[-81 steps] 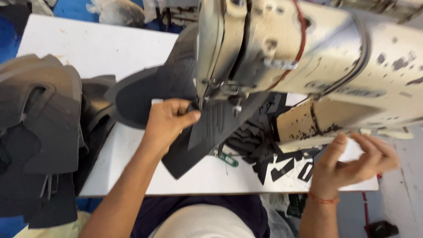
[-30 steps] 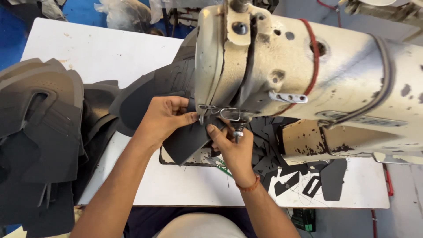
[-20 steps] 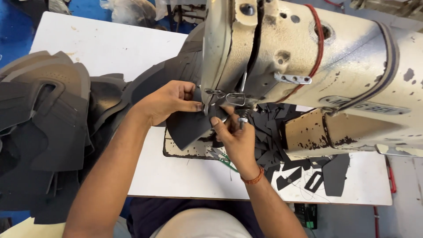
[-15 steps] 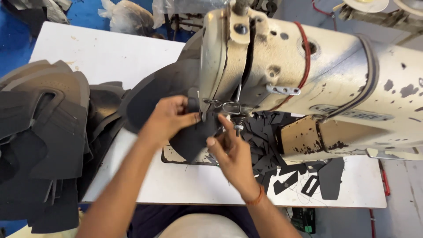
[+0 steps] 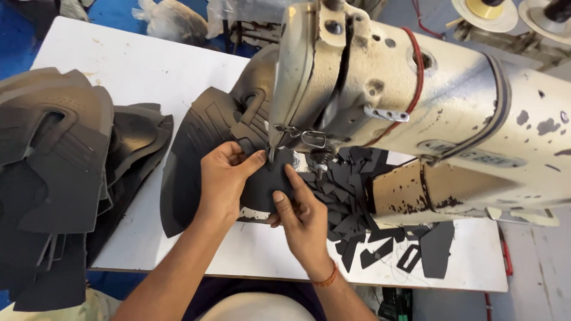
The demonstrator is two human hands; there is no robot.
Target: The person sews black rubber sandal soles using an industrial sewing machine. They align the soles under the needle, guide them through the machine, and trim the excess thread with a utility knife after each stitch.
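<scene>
A cream, paint-chipped sewing machine [image 5: 416, 113] fills the upper right. Under its needle area lies a black shoe-upper piece [image 5: 270, 178]. My left hand [image 5: 223, 178] pinches the left edge of that piece with thumb and fingers. My right hand [image 5: 300, 211] presses flat on it from the right, fingers stretched toward the needle. A larger dark upper panel [image 5: 190, 160] spreads out to the left beneath my left hand.
A tall stack of dark cut upper pieces [image 5: 53, 178] covers the left of the white table [image 5: 143, 65]. Small black offcuts [image 5: 386, 238] lie under the machine arm. Thread spools [image 5: 488, 9] stand at the top right. Plastic bags [image 5: 172, 18] sit beyond the table.
My right hand came from the table's right side to the needle area and now rests on the black piece. My left hand stayed gripping it. The camera shifted slightly.
</scene>
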